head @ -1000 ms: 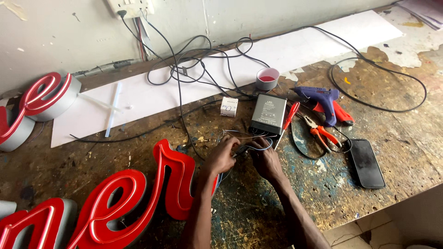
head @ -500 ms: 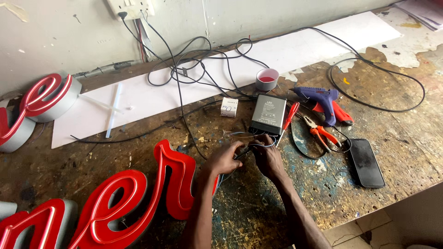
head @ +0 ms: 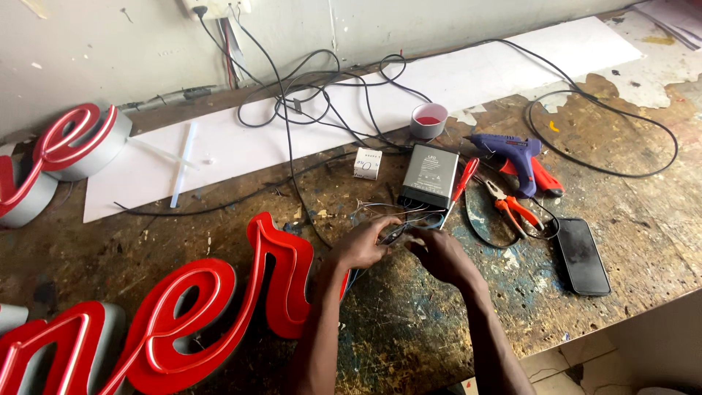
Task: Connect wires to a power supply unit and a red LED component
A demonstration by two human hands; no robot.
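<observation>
left hand (head: 363, 245) and right hand (head: 439, 254) meet over the worn wooden bench (head: 409, 344), fingertips pinched together on a bundle of thin wires (head: 398, 219). both hands are closed in a fine grip on the wire ends; the exact strand each holds is too small to tell. the wires run up from the fingers to the near end of a flat grey power supply box (head: 430, 175), which lies just beyond the hands.

beside the box on its right lies a red-handled screwdriver (head: 461, 186), touching or nearly touching the casing. further right: orange-handled pliers (head: 512, 208), then a blue and orange glue gun (head: 515, 161), and a dark phone (head: 583, 256) lying flat near the bench edge. a small white carton (head: 368, 163) sits left of the box; a roll of tape with a red centre (head: 428, 120) stands behind it.

black cables (head: 322, 95) tangle across a white sheet (head: 292, 132) behind the box, one strand dropping past the left wrist. large red sign lettering (head: 183, 314) crowds the bench just left of the left forearm. more red lettering (head: 51, 150) rests at the far left, near a white tube (head: 183, 164).
</observation>
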